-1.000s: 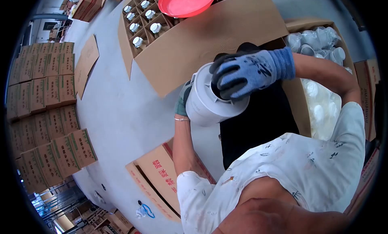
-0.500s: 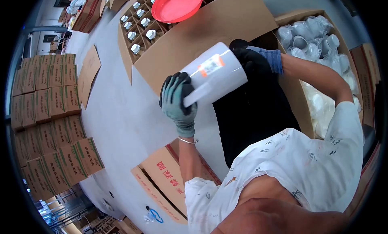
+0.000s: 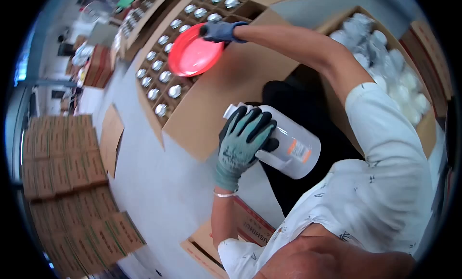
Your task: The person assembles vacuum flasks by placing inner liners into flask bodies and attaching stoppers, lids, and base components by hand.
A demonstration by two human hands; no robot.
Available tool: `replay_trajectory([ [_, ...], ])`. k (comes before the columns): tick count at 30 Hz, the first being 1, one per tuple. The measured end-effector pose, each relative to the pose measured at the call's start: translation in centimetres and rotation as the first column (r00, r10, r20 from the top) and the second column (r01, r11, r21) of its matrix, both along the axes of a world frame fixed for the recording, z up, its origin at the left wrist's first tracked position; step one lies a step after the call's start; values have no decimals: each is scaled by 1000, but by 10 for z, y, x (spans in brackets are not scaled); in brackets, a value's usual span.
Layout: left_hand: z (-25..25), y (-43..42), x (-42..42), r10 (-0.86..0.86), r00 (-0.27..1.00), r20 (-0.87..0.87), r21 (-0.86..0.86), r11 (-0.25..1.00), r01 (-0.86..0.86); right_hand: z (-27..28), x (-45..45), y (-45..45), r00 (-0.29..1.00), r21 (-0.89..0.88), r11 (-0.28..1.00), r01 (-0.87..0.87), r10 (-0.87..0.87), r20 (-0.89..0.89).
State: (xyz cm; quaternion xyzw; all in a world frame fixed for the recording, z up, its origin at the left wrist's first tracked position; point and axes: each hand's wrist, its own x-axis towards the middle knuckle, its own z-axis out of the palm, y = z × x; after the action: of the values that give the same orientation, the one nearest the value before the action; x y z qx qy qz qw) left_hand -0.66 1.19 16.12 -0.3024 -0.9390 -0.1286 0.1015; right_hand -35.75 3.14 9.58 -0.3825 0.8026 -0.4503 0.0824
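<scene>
My left hand [image 3: 243,142], in a green and black work glove, is wrapped round the neck end of a white plastic jug [image 3: 308,139] with a handle and an orange-and-white label. The jug lies tilted over my dark-clothed lap, its spout end up and to the left. My right hand [image 3: 219,32], in a blue and black glove, reaches to the upper right rim of a red plastic basin [image 3: 192,57]. Its dark fingers are curled at that rim; what they hold, if anything, is hidden. The basin rests on top of bottles in a divided carton [image 3: 231,81].
Several silver-capped bottles [image 3: 174,90] stand in the carton's compartments. To the right, an open box [image 3: 337,26] holds wrapped white plastic containers [image 3: 402,81]. Stacked brown cartons [image 3: 72,168] stand at left, near a flat cardboard sheet [image 3: 110,134]. Another carton [image 3: 204,238] lies below my left arm.
My right hand has left the jug and moved up to the red basin. The jug has swung round and come closer to my body, still in my left hand. The view has shifted.
</scene>
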Motion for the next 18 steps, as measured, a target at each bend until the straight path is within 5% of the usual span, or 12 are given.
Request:
replay_trajectory([
  [2, -26, 12, 12, 9, 1000, 1, 77, 997, -9, 22, 10, 33, 979, 65, 992, 113, -100, -177],
  [3, -49, 15, 20, 83, 994, -65, 105, 992, -76, -10, -33, 40, 957, -49, 997, -62, 46, -286],
  [4, -67, 25, 33, 159, 987, -15, 247, 957, -151, 2, -13, 91, 970, -185, 963, -196, 163, -177],
  [5, -82, 36, 44, 236, 971, 35, 367, 901, -232, 40, 30, 153, 994, 15, 1000, 23, -21, -111],
  [6, -97, 40, 53, 262, 959, 109, 451, 846, -283, 44, 48, 198, 996, -2, 998, 69, -69, -48],
  [9, -117, 65, 88, 354, 867, 350, 623, 604, -498, -41, 8, 328, 941, 226, 933, 281, -221, -256],
  [11, -110, 82, 97, 400, 851, 341, 654, 549, -520, -96, 17, 411, 890, 342, 859, 380, -240, -387],
  [13, -93, 96, 93, 427, 850, 308, 622, 585, -519, -131, 40, 450, 894, 598, 665, 447, -313, -320],
  [14, -88, 105, 88, 447, 846, 289, 603, 602, -524, -172, 45, 468, 821, 583, 580, 569, -360, -443],
  [15, -90, 111, 86, 415, 839, 351, 657, 530, -537, -169, 56, 463, 868, 669, 553, 497, -333, -369],
  [17, -107, 101, 95, 366, 841, 398, 703, 467, -536, -187, 62, 455, 799, 654, 464, 597, -280, -532],
  [18, -113, 95, 102, 312, 803, 508, 739, 322, -592, -204, 56, 452, 794, 712, 353, 607, -290, -533],
])
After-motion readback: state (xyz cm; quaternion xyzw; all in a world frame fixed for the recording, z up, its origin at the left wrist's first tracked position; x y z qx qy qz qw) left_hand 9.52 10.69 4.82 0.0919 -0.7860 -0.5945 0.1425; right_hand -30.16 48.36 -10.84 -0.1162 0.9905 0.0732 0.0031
